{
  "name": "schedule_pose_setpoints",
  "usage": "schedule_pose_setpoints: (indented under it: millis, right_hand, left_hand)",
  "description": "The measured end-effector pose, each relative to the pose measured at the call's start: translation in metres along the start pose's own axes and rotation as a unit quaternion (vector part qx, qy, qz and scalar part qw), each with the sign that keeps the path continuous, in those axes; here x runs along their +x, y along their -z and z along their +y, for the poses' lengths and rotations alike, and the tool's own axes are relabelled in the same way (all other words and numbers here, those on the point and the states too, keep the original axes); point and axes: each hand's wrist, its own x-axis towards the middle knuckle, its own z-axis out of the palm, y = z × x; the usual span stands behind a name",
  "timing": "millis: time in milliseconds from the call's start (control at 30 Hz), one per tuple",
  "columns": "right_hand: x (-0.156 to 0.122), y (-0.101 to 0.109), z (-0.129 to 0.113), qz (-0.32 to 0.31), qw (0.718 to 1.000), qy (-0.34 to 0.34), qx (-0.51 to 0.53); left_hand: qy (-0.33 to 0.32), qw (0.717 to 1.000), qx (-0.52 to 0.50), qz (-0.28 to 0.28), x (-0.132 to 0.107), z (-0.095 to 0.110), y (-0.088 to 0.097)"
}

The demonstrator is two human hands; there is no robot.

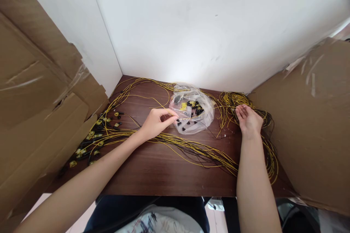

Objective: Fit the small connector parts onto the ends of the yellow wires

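Note:
My left hand pinches a thin yellow wire between thumb and fingertips, just left of a clear plastic bag. From that pinch the wire crosses above the bag toward my right hand, whose fingers are curled around it at the edge of a tangled coil of yellow and black wires. Inside the open plastic bag are small black parts and yellow pieces. A long bundle of yellow and black wires passes under my left wrist.
Several yellow-and-black connector ends are heaped at the table's left side. Cardboard panels wall the left and right. Behind the brown table rises a white wall.

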Motion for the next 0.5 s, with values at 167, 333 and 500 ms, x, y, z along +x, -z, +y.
schedule_pose_setpoints:
  millis: [167,333,500]
  right_hand:
    - [0.0002,0.0009,0.0007,0.009,1.0,0.007,-0.006]
    - [-0.001,-0.0006,-0.0001,0.024,1.0,0.012,-0.001]
    - [-0.0005,0.0001,-0.0003,0.018,1.0,0.02,0.002]
  left_hand:
    - [-0.003,1.0,-0.002,-0.003,-0.0002,-0.0003,-0.0004]
    - [-0.005,1.0,-0.002,-0.004,-0.0003,0.0012,-0.0006]
    - [-0.013,1.0,0.003,-0.005,-0.0004,0.0007,-0.0008]
